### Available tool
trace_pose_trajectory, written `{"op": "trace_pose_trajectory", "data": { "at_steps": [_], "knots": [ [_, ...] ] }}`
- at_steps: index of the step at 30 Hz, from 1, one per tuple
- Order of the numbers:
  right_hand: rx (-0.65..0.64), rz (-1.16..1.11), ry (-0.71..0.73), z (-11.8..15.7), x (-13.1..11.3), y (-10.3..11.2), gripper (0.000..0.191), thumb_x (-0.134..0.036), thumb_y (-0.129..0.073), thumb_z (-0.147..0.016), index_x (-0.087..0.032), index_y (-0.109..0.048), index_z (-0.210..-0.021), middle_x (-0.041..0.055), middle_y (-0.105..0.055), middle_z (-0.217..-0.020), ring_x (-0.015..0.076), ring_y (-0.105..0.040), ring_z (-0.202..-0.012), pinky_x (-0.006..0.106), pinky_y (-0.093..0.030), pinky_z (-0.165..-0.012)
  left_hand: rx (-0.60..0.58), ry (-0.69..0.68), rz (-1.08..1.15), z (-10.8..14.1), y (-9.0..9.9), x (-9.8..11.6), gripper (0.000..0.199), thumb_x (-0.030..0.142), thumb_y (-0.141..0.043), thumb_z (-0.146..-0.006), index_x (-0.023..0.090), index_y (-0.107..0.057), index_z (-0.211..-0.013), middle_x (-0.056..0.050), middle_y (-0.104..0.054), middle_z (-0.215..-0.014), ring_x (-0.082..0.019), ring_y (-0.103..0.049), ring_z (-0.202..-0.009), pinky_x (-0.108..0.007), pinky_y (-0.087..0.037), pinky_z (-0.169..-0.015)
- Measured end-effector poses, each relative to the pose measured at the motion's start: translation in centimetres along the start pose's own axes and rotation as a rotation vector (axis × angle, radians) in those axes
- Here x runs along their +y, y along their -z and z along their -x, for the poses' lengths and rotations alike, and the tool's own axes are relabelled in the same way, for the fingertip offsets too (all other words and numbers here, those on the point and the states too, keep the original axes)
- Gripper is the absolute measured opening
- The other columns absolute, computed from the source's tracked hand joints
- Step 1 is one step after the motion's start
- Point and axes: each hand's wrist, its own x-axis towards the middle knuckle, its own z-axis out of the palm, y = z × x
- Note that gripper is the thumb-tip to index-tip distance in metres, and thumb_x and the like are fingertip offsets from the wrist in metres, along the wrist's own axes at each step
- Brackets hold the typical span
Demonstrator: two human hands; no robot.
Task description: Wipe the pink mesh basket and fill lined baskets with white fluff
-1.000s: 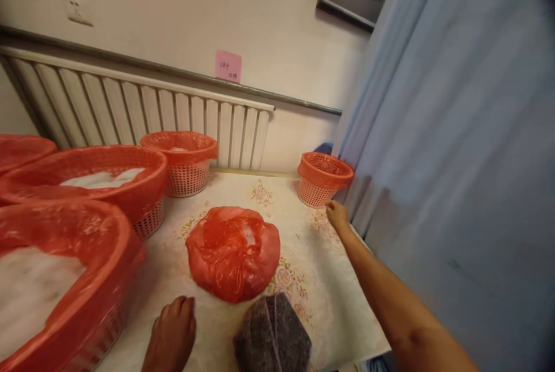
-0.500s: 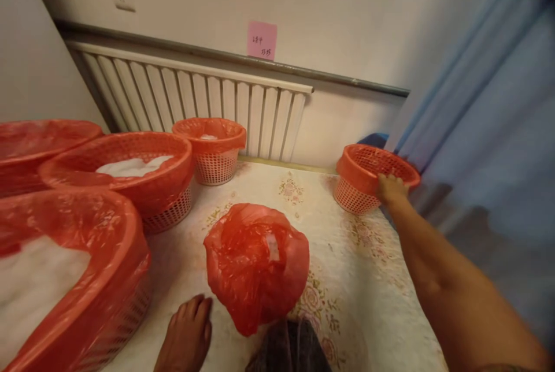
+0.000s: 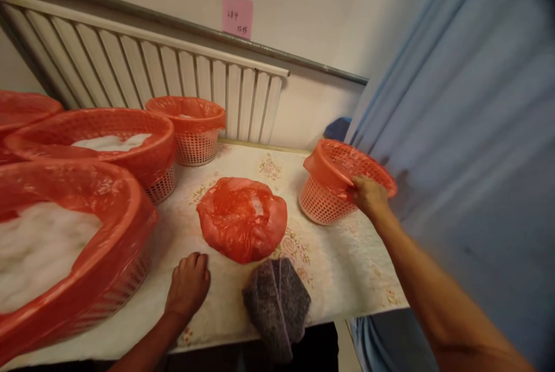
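At the right, my right hand (image 3: pixel 370 194) grips the near rim of a small red-lined plastic basket (image 3: pixel 325 196), fingers closed over the edge. The basket is tilted and its inside is lined with red plastic film. My left hand (image 3: pixel 191 281) rests on the table with its fingers loosely curled in, and I see nothing in them. Just beyond it lies a crumpled red plastic bag (image 3: pixel 243 219) with a small pale patch on it. A folded dark grey cloth (image 3: pixel 277 302) hangs partly over the table's near edge.
Larger red-lined baskets stand at the left: one in front (image 3: pixel 125 233) and one behind (image 3: pixel 162 147), both with white fluffy material. A smaller basket (image 3: pixel 197 144) is near the radiator (image 3: pixel 173 69). A blue curtain (image 3: pixel 455 129) hangs along the right over the floral tablecloth's (image 3: pixel 269 167) side.
The right-hand basket has been drawn nearer and tilted, my right hand still on its rim. My left hand stays on the table. The view has shifted, showing more of the grey cloth and table edge.
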Motion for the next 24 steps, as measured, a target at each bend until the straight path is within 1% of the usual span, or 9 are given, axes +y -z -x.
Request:
{"op": "trace_pose_trajectory", "data": {
  "at_steps": [4, 8, 11, 13, 15, 17, 20, 22, 24],
  "knots": [
    [0.092, -0.115, 0.073, 7.3, -0.4, 4.2, 0.017, -0.026, -0.052, -0.087, -0.018, -0.059, -0.073, 0.004, -0.059, -0.079, 0.0171, -0.054, -0.076, 0.027, -0.029, -0.06, 0.02, 0.024, 0.118, 0.4, 0.4, -0.3, 0.027, 0.017, -0.038, -0.09, 0.014, -0.061, -0.104, -0.013, -0.058, -0.105, -0.029, -0.05, -0.099, -0.043, -0.041, -0.087],
    [0.179, -0.178, 0.057, 13.4, 0.2, 6.3, 0.023, -0.031, -0.051, -0.087, -0.019, -0.051, -0.068, 0.0016, -0.052, -0.072, 0.0149, -0.048, -0.068, 0.026, -0.028, -0.058, 0.053, 0.036, 0.322, 2.3, -0.2, 0.7, 0.029, 0.02, -0.036, -0.093, 0.012, -0.06, -0.107, -0.015, -0.056, -0.112, -0.029, -0.051, -0.107, -0.047, -0.042, -0.096],
    [0.214, -0.201, 0.02, 16.6, 0.7, 7.0, 0.026, -0.036, -0.052, -0.087, -0.019, -0.051, -0.067, 0.0004, -0.05, -0.07, 0.0142, -0.046, -0.066, 0.026, -0.028, -0.058, 0.009, -0.078, 0.416, 4.2, -0.5, 3.8, 0.029, 0.029, -0.048, -0.091, 0.016, -0.057, -0.116, -0.012, -0.056, -0.121, -0.025, -0.053, -0.116, -0.039, -0.043, -0.103],
    [0.221, -0.202, 0.003, 18.1, 0.7, 7.4, 0.028, -0.038, -0.052, -0.088, -0.019, -0.052, -0.067, 0.0, -0.048, -0.069, 0.014, -0.045, -0.065, 0.026, -0.028, -0.058, -0.03, -0.172, 0.509, 5.2, -0.5, 6.6, 0.051, 0.034, -0.058, -0.085, 0.019, -0.046, -0.132, -0.011, -0.048, -0.137, -0.024, -0.048, -0.127, -0.038, -0.042, -0.107],
    [0.224, -0.207, 0.0, 19.1, 0.5, 8.0, 0.029, -0.039, -0.052, -0.088, -0.019, -0.053, -0.067, -0.0001, -0.048, -0.069, 0.0138, -0.044, -0.064, 0.025, -0.028, -0.058, -0.117, -0.26, 0.698, 5.6, -0.3, 9.2, 0.079, 0.033, -0.068, -0.075, 0.02, -0.033, -0.143, -0.014, -0.033, -0.151, -0.029, -0.036, -0.138, -0.045, -0.037, -0.112],
    [0.237, -0.214, 0.004, 19.7, 0.3, 8.7, 0.03, -0.04, -0.051, -0.089, -0.019, -0.053, -0.067, 0.0001, -0.048, -0.069, 0.0137, -0.044, -0.064, 0.025, -0.029, -0.058, -0.198, -0.286, 0.82, 5.2, -0.2, 11.3, 0.088, 0.027, -0.075, -0.065, 0.017, -0.035, -0.143, -0.018, -0.03, -0.152, -0.036, -0.032, -0.14, -0.05, -0.033, -0.113],
    [0.282, -0.192, 0.017, 20.3, 0.2, 10.2, 0.034, -0.042, -0.051, -0.089, -0.019, -0.049, -0.064, 0.0002, -0.047, -0.067, 0.0138, -0.044, -0.063, 0.026, -0.029, -0.057, -0.245, -0.262, 0.877, 3.8, -0.5, 13.7, 0.061, 0.017, -0.069, -0.066, 0.014, -0.053, -0.125, -0.021, -0.049, -0.134, -0.037, -0.048, -0.125, -0.049, -0.04, -0.106],
    [0.322, -0.177, 0.033, 20.6, 0.2, 11.3, 0.035, -0.041, -0.051, -0.089, -0.02, -0.047, -0.062, 0.0001, -0.046, -0.067, 0.0139, -0.043, -0.061, 0.026, -0.029, -0.057, -0.236, -0.243, 0.907, 2.5, -0.8, 15.4, 0.044, 0.015, -0.06, -0.073, 0.014, -0.058, -0.116, -0.02, -0.056, -0.121, -0.033, -0.054, -0.117, -0.046, -0.043, -0.103],
    [0.362, -0.179, 0.056, 20.9, 0.1, 12.5, 0.033, -0.038, -0.053, -0.089, -0.02, -0.046, -0.062, 0.0, -0.045, -0.066, 0.0139, -0.043, -0.061, 0.026, -0.03, -0.056, -0.226, -0.241, 0.949, 1.3, -1.0, 17.2, 0.041, 0.017, -0.055, -0.077, 0.015, -0.056, -0.117, -0.02, -0.056, -0.121, -0.031, -0.053, -0.119, -0.045, -0.04, -0.105]
  ]
}}
